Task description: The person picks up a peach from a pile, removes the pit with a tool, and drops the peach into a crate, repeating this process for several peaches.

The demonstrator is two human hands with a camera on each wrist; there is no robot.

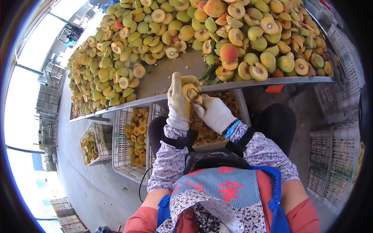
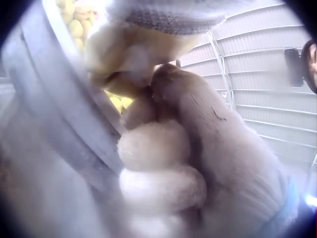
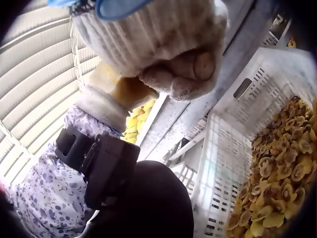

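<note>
In a white knit glove, my left hand (image 1: 178,104) holds a cut yellow peach (image 1: 190,90) between thumb and fingers, over the front edge of the table. My gloved right hand (image 1: 216,112) is close against it, gripping a small pitting tool whose dark curved end (image 1: 193,95) meets the cut face. The right wrist view shows the round butt of the tool's handle (image 3: 204,65) poking out of the curled fingers. In the left wrist view, the fingers of the right hand (image 2: 158,163) are curled tightly; the fruit there is blurred.
Halved peaches (image 1: 268,25) lie heaped on a metal-edged table (image 1: 155,83). Under its edge stand white slatted crates (image 1: 118,145) of pitted halves, one directly below my hands. Another small crate (image 1: 101,141) sits left on the floor; stacked crates (image 1: 330,159) stand right.
</note>
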